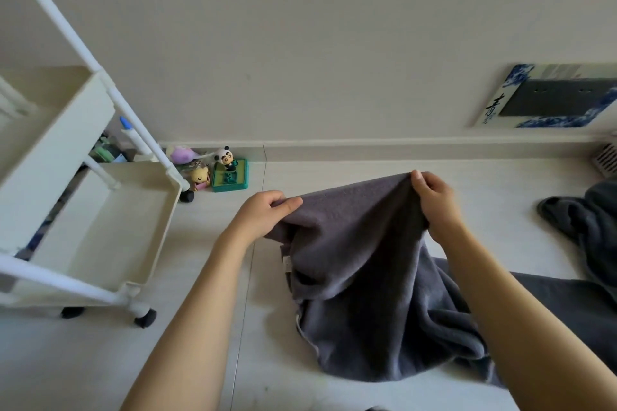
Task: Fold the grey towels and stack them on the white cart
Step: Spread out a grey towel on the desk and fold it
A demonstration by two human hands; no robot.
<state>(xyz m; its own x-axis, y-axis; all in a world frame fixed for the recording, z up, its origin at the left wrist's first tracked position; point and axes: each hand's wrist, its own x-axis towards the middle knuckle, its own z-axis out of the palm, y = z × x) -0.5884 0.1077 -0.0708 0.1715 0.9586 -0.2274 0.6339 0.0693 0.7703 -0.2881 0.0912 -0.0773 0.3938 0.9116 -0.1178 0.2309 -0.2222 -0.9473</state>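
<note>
A grey towel (360, 264) hangs from both my hands above the pale floor, its lower part bunched on the floor. My left hand (263, 213) pinches one upper corner, my right hand (434, 200) pinches the other, with the top edge stretched between them. A second, darker grey towel (587, 220) lies crumpled on the floor at the right. The white cart (100, 220) stands at the left on black wheels, and its shelves that show hold no towel.
Small toy figures (220, 170) sit by the wall behind the cart. A blue-and-white framed picture (551, 97) leans on the wall at the right, with a vent (606, 158) beside it. Grey fabric (567, 310) lies under my right arm.
</note>
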